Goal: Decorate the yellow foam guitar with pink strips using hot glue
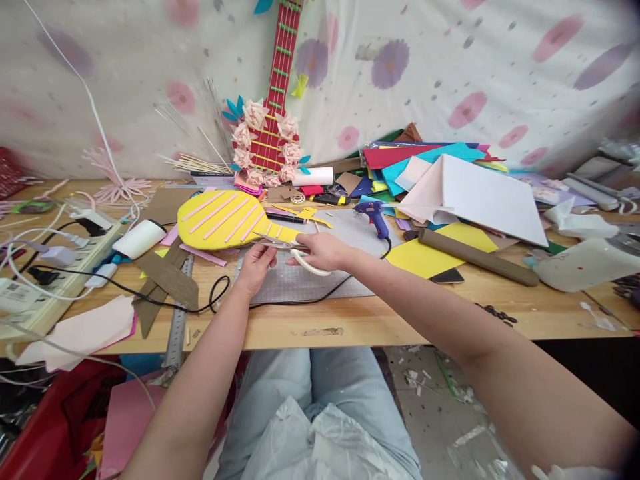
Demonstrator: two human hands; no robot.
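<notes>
Yellow paper racket [227, 219] with pink stripes lies on the counter [380, 317], its narrow end over a grey cutting mat [305, 283]. The left hand [256, 267] pinches that narrow end from below. Just right of the racket's tip, the right hand [323, 251] grips white-handled scissors [295, 248], blades touching the yellow paper. Right of the racket stands a blue glue gun [373, 215]; behind the racket leans a red paper guitar [273, 107].

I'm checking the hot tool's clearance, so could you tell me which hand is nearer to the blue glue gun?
Right. The right hand, gripping the scissors, sits just below-left of the blue glue gun; the left hand is farther left.
</notes>
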